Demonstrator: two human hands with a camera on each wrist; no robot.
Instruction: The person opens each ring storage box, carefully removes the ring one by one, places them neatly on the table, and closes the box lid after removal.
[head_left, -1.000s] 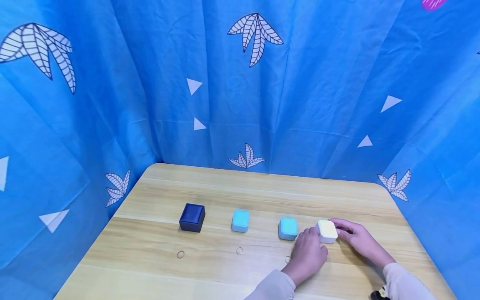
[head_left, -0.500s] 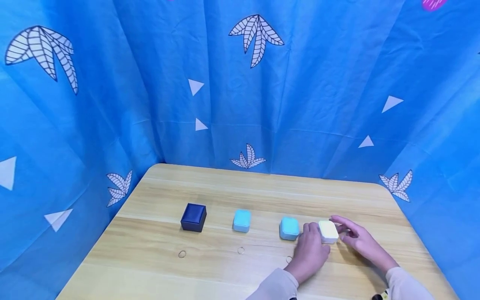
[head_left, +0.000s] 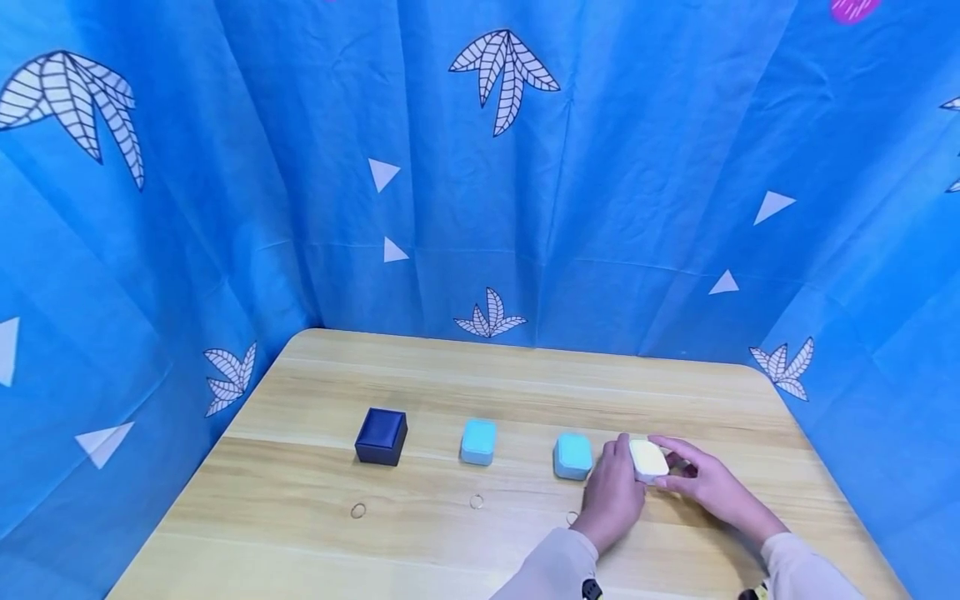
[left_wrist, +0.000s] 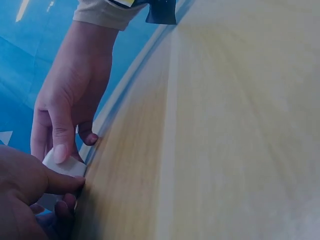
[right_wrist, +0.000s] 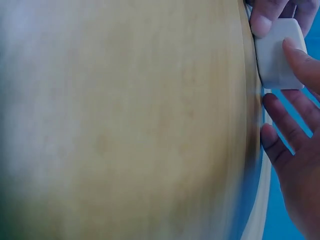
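Observation:
A small white ring box (head_left: 648,460) with rounded corners sits at the right of the table, between my two hands. My left hand (head_left: 615,492) grips its left side, thumb on the near face. From the other side my right hand (head_left: 711,485) pinches it between thumb and fingers; in the right wrist view the right thumb lies on the box's pale face (right_wrist: 274,60). The box looks slightly tilted. To the left stand two turquoise ring boxes, one (head_left: 573,456) near my left hand and one (head_left: 478,442) farther off. A thin ring (head_left: 568,517) lies partly hidden by my left wrist.
A dark blue ring box (head_left: 381,437) stands at the left end of the row. Two more thin rings, one (head_left: 352,513) and another (head_left: 477,508), lie in front of the boxes. Blue patterned curtain (head_left: 637,167) surrounds the wooden table (head_left: 420,375).
My right thumb has come in against the near right side of the white ring box. The box has turned or tipped a little. The other boxes and the rings have stayed put.

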